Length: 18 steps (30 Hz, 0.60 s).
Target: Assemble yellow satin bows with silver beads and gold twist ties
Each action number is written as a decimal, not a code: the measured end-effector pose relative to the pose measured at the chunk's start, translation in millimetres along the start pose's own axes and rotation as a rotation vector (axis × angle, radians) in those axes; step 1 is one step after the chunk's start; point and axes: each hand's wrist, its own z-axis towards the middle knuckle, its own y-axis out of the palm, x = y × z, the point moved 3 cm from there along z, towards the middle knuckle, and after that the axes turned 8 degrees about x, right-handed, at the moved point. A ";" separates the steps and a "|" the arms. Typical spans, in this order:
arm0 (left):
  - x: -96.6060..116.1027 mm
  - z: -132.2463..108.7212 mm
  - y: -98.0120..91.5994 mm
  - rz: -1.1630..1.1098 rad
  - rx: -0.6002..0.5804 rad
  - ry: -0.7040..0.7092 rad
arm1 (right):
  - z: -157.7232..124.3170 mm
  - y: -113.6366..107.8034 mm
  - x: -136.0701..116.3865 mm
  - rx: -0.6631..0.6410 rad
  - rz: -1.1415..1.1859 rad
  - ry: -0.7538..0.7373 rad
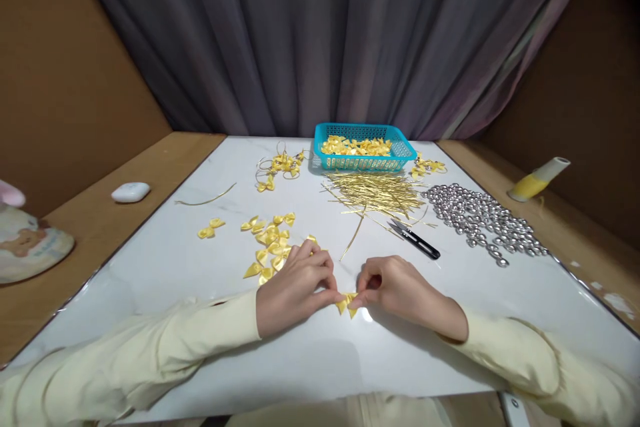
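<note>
A small yellow ribbon bow (347, 304) is pinched between my two hands near the front of the white table. My left hand (300, 280) grips its left side with thumb and fingers. On its other side, my right hand (397, 290) holds the bow between thumb and forefinger. Several loose yellow bows (273, 240) lie just beyond and left of my left hand, partly hidden by it. Past my right hand rests a pair of black-handled thread snips (415, 239), its blades pointing away to the left.
A turquoise basket (367, 163) holding yellow bows stands at the back. Before it lies a pile of gold cords (373, 193). Silver beads (485, 217) spread at right. Bows with looped cords (285, 163) sit back left. A yellow thread spool (540, 180) and a white case (131, 192) flank the table.
</note>
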 end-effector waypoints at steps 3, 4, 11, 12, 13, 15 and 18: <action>-3.4 0.9 -0.2 -0.031 -0.040 -0.044 | 1.5 0.1 3.7 0.002 0.019 -0.030; -4.2 1.3 -0.4 -0.033 -0.047 -0.053 | 1.9 -0.2 4.5 0.004 0.021 -0.035; -6.1 2.6 0.9 0.002 -0.016 -0.057 | 3.6 -1.8 5.5 0.020 0.031 -0.054; -6.0 2.3 1.3 0.007 -0.008 -0.052 | 3.6 -1.6 5.5 0.024 0.030 -0.061; -5.9 2.0 1.7 0.012 0.000 -0.048 | 3.6 -1.4 5.3 0.029 0.027 -0.066; -5.6 1.2 2.1 0.019 0.014 -0.039 | 3.2 -1.0 4.6 0.035 0.016 -0.070; -5.5 0.5 2.5 0.024 0.032 -0.027 | 1.8 -1.0 2.6 0.033 -0.008 -0.046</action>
